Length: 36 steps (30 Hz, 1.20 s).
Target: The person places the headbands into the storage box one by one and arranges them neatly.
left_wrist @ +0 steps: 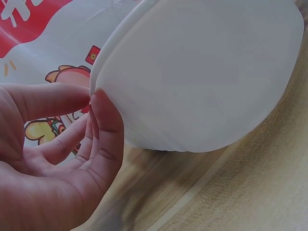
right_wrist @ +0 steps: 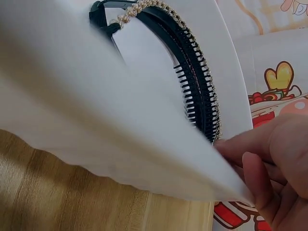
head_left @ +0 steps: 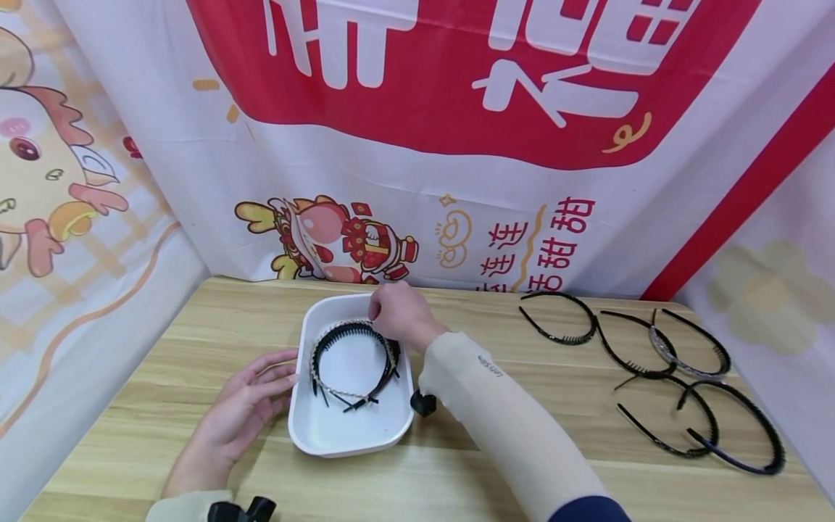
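Observation:
A white plastic tub (head_left: 339, 428) stands on the wooden table in the head view. Inside it lie several stacked headbands (head_left: 339, 335), black and toothed, with a beaded one (right_wrist: 163, 6) along the outside of the stack. At the tub's left side, my left hand (head_left: 251, 402) pinches the rim between thumb and finger, as the left wrist view shows. My right hand (head_left: 404, 312) grips the rim at the far right corner, one fingertip right by the headbands in the right wrist view. The tub's near wall hides part of that grip.
On the right of the wooden table (head_left: 496, 464) lie more headbands: a black toothed one (head_left: 567, 339) at the back, a glittery one (head_left: 691, 371), and a dark one (head_left: 779, 449) near the right edge. A printed cloth (head_left: 430, 181) hangs behind the table.

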Each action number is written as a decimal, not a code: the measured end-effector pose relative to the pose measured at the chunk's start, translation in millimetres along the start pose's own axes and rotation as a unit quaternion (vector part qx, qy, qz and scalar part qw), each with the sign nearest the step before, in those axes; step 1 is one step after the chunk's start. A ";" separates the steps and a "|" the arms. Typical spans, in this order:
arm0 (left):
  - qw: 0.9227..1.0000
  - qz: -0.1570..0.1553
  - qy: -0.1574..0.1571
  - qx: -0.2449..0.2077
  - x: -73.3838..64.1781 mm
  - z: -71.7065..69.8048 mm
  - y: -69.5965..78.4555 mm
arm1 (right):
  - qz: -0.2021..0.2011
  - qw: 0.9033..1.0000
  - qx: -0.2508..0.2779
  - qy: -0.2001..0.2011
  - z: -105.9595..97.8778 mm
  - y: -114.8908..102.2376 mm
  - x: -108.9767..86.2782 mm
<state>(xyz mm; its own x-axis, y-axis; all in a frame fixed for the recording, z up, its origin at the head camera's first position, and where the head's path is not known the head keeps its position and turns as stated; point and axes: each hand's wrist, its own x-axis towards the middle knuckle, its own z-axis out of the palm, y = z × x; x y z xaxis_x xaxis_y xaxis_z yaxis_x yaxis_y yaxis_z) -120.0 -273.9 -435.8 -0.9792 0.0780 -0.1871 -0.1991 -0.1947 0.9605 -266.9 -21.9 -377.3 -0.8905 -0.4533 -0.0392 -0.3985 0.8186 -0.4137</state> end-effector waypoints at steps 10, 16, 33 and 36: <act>1.000 0.001 0.000 0.004 0.3 0.0 0.3 | 0.003 1.000 -0.002 -0.016 -0.7 -0.3 -0.5; 1.000 0.000 0.002 0.005 -0.1 0.1 0.7 | -0.001 1.000 -0.016 -0.020 -0.9 -1.0 -1.7; 1.000 -0.006 0.006 0.005 -0.8 1.1 2.0 | 0.009 0.997 0.070 0.034 0.8 4.2 -1.6; 1.000 -0.008 0.009 0.008 -1.0 1.1 1.6 | 0.006 0.988 0.152 0.040 1.4 9.0 -3.4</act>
<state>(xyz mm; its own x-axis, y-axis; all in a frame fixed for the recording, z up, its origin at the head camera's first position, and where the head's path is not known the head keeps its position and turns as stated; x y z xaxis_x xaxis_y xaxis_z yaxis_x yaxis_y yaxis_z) -119.3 -273.2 -433.9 -0.9766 0.0627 -0.2056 -0.2136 -0.1781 0.9605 -267.1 -13.5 -382.2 -0.9144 -0.4042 0.0213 -0.3138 0.6747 -0.6681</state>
